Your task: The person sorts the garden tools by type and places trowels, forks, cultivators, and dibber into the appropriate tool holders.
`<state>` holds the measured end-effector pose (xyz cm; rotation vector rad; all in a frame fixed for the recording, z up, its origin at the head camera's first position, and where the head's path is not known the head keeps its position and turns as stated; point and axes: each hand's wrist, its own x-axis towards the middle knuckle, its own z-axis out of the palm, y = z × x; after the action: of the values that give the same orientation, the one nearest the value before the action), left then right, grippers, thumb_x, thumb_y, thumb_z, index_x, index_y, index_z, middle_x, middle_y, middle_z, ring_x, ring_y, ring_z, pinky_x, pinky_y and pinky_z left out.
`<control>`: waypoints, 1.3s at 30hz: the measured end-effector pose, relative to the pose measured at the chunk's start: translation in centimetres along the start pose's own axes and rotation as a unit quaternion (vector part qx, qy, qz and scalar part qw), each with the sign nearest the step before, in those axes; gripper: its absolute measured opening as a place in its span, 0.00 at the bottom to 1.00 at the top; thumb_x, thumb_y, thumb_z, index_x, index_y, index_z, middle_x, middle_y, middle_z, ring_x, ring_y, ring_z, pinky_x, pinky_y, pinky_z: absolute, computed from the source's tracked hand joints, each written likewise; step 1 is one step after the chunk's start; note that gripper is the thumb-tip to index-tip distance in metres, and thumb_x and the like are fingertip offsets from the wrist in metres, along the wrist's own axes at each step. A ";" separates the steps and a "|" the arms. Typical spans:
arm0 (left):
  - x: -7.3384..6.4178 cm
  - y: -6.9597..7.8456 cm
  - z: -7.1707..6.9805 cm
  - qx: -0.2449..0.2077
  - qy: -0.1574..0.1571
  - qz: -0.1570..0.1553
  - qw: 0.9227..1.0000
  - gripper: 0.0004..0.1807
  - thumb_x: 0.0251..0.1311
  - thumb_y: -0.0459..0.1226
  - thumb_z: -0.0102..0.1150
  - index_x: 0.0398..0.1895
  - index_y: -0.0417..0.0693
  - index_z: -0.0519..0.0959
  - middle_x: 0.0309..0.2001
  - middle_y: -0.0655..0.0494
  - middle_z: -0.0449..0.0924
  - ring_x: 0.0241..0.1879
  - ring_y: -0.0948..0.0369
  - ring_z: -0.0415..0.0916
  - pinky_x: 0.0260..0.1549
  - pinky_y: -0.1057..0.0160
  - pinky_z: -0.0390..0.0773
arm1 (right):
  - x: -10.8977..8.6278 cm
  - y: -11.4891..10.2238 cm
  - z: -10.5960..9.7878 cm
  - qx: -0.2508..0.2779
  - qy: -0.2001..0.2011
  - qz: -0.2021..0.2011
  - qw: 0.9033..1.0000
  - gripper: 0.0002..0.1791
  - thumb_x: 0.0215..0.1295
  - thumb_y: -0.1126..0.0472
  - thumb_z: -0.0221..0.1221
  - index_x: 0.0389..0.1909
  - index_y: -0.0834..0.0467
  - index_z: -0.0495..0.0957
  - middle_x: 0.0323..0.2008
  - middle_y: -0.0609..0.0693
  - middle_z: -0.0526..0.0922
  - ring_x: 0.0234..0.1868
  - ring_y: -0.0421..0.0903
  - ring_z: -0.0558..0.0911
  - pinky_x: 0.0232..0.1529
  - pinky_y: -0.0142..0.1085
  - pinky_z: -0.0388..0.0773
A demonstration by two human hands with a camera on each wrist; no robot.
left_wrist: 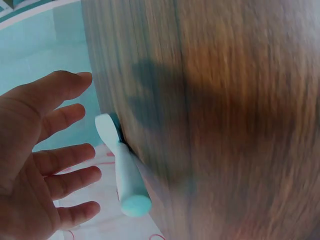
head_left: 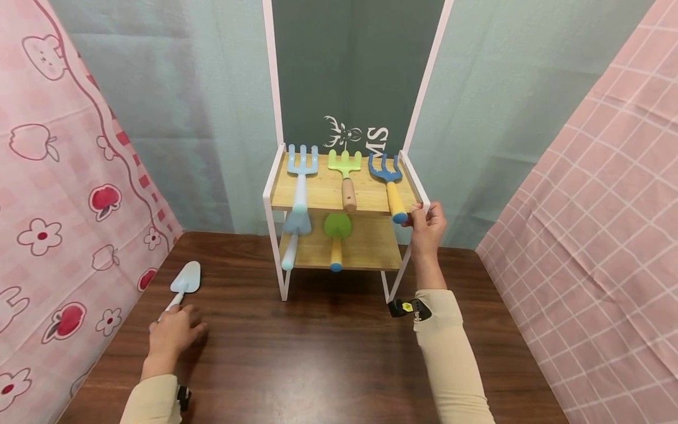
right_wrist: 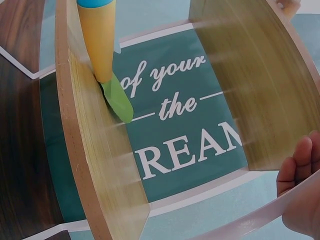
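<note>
A pale blue trowel (head_left: 186,278) lies on the table at the left. Over its handle hovers my left hand (head_left: 172,335); in the left wrist view the spread fingers are apart from the trowel (left_wrist: 131,185). At the front right corner of a two-tier shelf (head_left: 371,242), my right hand (head_left: 428,232) grips the white side frame, its fingers curled over the rail in the right wrist view. Just beside that hand is the yellow handle of a blue hand fork (head_left: 394,197) on the top board. A green fork (head_left: 346,176) and a light blue fork (head_left: 301,185) lie there too.
On the lower board are a bluish trowel (head_left: 296,227) and a green trowel (head_left: 336,235) with a yellow handle, both handles jutting past the front edge. A dark green lettered panel (head_left: 355,65) rises behind the shelf. Patterned cloths hang at both sides of the brown table (head_left: 318,359).
</note>
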<state>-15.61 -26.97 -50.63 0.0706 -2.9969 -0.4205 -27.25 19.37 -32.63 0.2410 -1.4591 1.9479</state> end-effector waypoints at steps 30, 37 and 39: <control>-1.0 -4.5 0.2 -0.074 0.018 -0.112 0.991 0.28 0.53 0.43 0.61 0.53 0.32 0.69 0.47 0.25 0.63 0.43 0.29 0.64 0.34 0.34 0.66 | -0.1 0.0 0.0 0.002 -0.003 0.001 1.000 0.09 0.57 0.74 0.49 0.24 0.58 0.70 0.21 0.48 0.73 0.17 0.37 0.75 0.21 0.28 0.73; -1.3 -4.8 1.1 -0.150 0.087 -0.153 0.973 0.27 0.54 0.38 0.61 0.54 0.32 0.68 0.46 0.27 0.65 0.46 0.34 0.64 0.42 0.37 0.63 | 0.0 -0.1 0.0 0.002 -0.004 0.002 1.000 0.09 0.57 0.74 0.49 0.24 0.58 0.70 0.21 0.48 0.72 0.16 0.37 0.74 0.21 0.27 0.73; -1.3 -4.9 1.4 -0.173 0.105 -0.164 0.965 0.27 0.53 0.37 0.62 0.54 0.30 0.68 0.46 0.27 0.67 0.47 0.35 0.63 0.45 0.39 0.61 | 0.0 0.0 0.0 0.004 -0.005 0.003 1.000 0.09 0.57 0.74 0.49 0.24 0.59 0.70 0.21 0.48 0.72 0.17 0.37 0.75 0.21 0.27 0.74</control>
<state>-14.32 -31.19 -53.46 0.5475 -2.6581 -0.9019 -27.21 19.41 -32.64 0.2509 -1.4607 1.9595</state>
